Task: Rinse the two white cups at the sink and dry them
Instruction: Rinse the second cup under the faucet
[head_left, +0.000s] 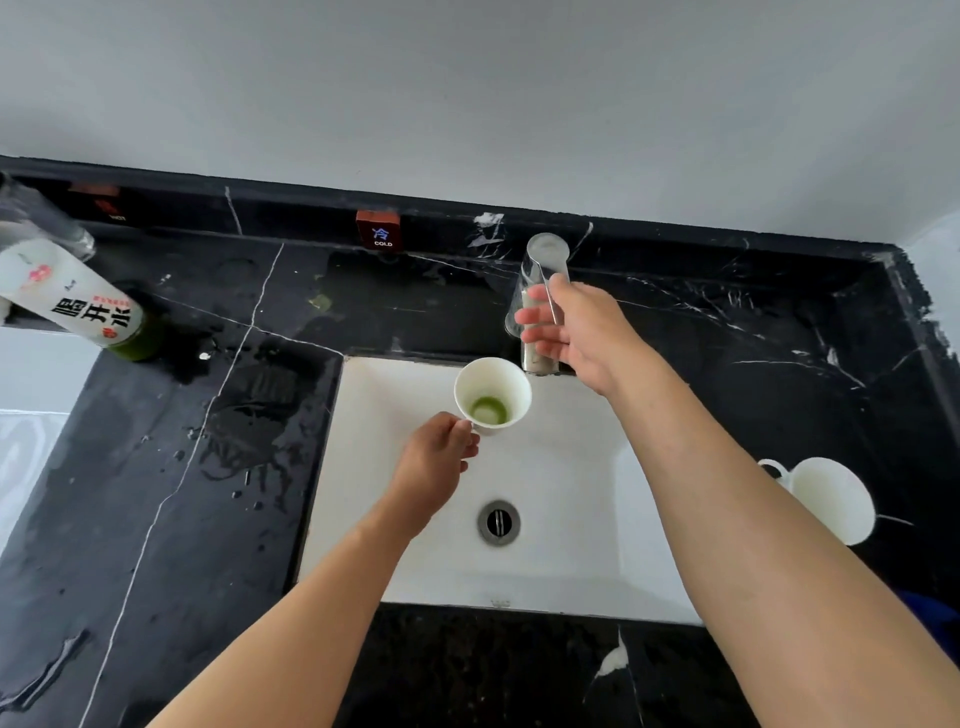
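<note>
My left hand (435, 467) grips a white cup (492, 395) by its handle and holds it over the white sink (561, 457), just below the tap. Green liquid lies in the cup's bottom. My right hand (576, 332) rests on the chrome faucet (540, 275), fingers wrapped around its thin lever. No water is visible coming out. A second white cup (831, 499) lies on its side on the black counter at the right, handle pointing left.
The counter (208, 467) is black marble with water drops left of the sink. A labelled bottle (78, 301) of green liquid stands at the far left. A red "COLD" tag (378, 231) sits on the back ledge. The drain (498, 522) is mid-basin.
</note>
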